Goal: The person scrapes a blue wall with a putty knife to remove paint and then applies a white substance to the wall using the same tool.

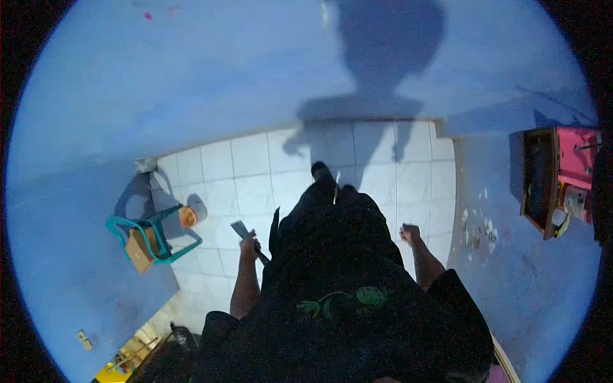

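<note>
My left hand (249, 245) is closed around a flat-bladed scraper (239, 228) at my left side. Its broad grey end points up and away from me, and the dark other end sticks out below my fist. On the other side of my body, my right hand (410, 234) hangs low over the floor with its fingers curled. Whether anything small is inside those fingers is hidden. Neither hand touches a wall.
Ahead stands a blue wall (211, 83) bearing my shadow. White tiles (249, 153) cover the floor. To the left is a teal chair frame (167, 258) with a cardboard box (139, 251), near an orange container (187, 217). Pale patches (490, 233) mark the right wall by a wooden-framed cabinet (539, 182).
</note>
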Demonstrator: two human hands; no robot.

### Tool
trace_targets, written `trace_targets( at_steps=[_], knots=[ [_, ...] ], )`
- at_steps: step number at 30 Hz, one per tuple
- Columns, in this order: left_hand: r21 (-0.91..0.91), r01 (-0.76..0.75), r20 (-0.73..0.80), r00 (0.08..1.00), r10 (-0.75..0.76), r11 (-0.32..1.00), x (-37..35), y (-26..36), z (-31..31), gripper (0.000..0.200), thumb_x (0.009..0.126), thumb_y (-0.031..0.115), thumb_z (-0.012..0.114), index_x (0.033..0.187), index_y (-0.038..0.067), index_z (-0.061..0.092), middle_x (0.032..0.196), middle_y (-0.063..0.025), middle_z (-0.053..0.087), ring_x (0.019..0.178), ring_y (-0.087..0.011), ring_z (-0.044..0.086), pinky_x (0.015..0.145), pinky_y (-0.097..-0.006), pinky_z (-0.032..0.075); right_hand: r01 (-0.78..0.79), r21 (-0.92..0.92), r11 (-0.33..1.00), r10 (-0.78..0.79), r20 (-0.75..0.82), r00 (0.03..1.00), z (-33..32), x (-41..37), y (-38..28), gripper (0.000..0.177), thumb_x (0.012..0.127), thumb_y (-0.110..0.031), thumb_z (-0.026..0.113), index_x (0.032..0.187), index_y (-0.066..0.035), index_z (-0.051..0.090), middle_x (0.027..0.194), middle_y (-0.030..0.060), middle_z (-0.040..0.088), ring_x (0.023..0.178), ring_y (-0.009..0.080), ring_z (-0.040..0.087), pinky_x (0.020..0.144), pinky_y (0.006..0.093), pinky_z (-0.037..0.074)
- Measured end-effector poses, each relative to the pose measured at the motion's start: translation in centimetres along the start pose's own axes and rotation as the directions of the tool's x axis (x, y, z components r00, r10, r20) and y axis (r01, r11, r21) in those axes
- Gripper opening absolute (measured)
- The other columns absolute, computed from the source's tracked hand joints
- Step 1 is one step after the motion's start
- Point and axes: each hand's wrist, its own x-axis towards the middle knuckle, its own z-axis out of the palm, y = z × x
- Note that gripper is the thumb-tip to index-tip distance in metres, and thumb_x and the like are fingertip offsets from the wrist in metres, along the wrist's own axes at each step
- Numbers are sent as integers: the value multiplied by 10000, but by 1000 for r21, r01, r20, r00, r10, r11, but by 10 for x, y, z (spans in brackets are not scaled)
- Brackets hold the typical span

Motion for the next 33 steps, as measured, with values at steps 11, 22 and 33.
trace_targets(
  at_steps=[11,22,33],
  knots=[
    [435,-83,96,994,45,897,-35,-183,-182,272,745,319,595,645,67,579,483,-16,444,364,-139,392,369,-292,316,447,-894,35,-471,380,796,164,3,-47,205,783,-245,489,845,-75,585,796,187,588,755,278,585,657,374,458],
    [638,-125,6,988,157,760,-50,-80,-57,300,741,277,614,701,-19,584,596,-65,521,523,-169,480,486,-313,363,162,-174,971,-188,-144,972,111,-56,-14,156,819,-227,507,767,-84,539,701,67,572,519,167,551,386,259,417],
    [261,-106,211,976,50,959,53,-18,-143,222,789,252,578,798,32,545,461,-10,407,357,-125,373,345,-272,294,-302,462,834,33,504,863,138,-45,104,234,807,-304,482,711,-94,519,573,26,447,495,145,418,424,272,340]
  ],
)
